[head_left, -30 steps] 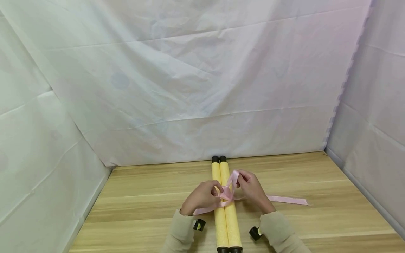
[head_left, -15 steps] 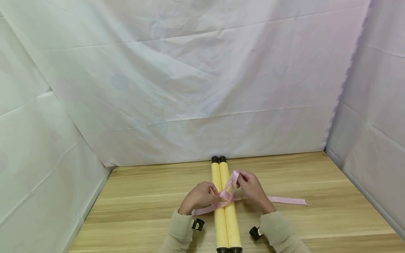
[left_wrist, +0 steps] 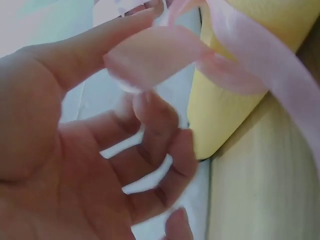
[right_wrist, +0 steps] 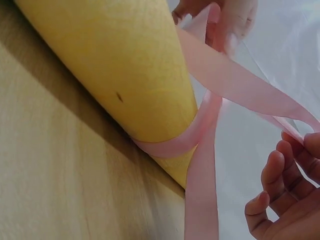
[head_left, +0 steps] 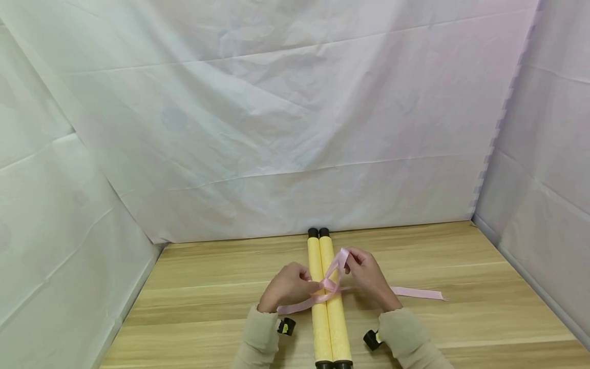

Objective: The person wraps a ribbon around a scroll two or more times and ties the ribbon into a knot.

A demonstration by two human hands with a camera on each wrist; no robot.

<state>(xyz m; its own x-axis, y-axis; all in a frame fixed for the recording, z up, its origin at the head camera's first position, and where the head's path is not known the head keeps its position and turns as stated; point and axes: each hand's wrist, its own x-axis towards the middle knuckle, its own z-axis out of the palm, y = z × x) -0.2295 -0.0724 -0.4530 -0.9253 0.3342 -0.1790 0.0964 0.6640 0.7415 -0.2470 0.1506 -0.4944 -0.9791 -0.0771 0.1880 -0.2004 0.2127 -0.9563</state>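
Two yellow rolls (head_left: 337,323) with black end caps lie side by side on the wooden table, pointing away from me. A pink ribbon (right_wrist: 225,80) goes round them and crosses over itself on top. My left hand (head_left: 287,284), at the left of the rolls, pinches a short fold of ribbon (left_wrist: 155,55) between thumb and forefinger, its other fingers loosely bent. To the right, my right hand (head_left: 367,277) pinches a raised loop of the same ribbon. In the right wrist view the fingers of the right hand (right_wrist: 292,192) are curled at the lower right.
One ribbon tail (head_left: 419,293) lies on the table (head_left: 207,287) to the right, and another tail (head_left: 295,307) passes under the left wrist. A white cloth wall (head_left: 258,154) stands behind the rolls' far ends. Black wrist cameras (head_left: 287,326) hang at the sleeves.
My left hand has shifted slightly left, and the ribbon fold at its fingertips has become smaller and narrower over the rolls. My right hand keeps its loop almost still.
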